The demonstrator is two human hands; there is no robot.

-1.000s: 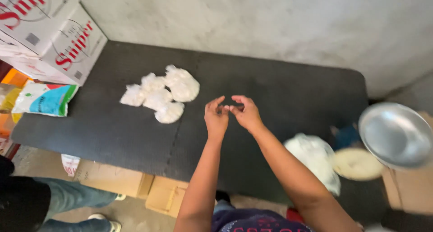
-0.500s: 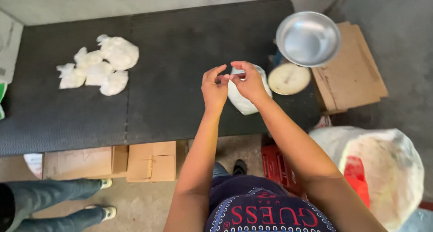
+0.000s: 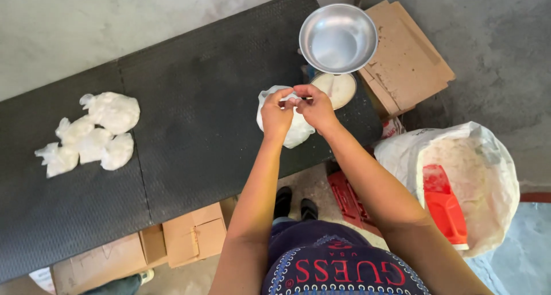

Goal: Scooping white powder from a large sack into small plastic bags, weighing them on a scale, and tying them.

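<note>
Since half a second ago the head view has swung a little further; both hands stay pinched together above the table edge. Head view: left hand (image 3: 276, 118) and right hand (image 3: 317, 107) meet fingertip to fingertip, narrow, gripping the twisted neck of a small white bag (image 3: 298, 131) that sits just under them on the black table (image 3: 195, 117). Metal bowl (image 3: 338, 39) is beyond the right hand; tied bags (image 3: 94, 131) lie well off past the left. Judgement: keep the twist tight and pinch low so nothing spills.
</note>
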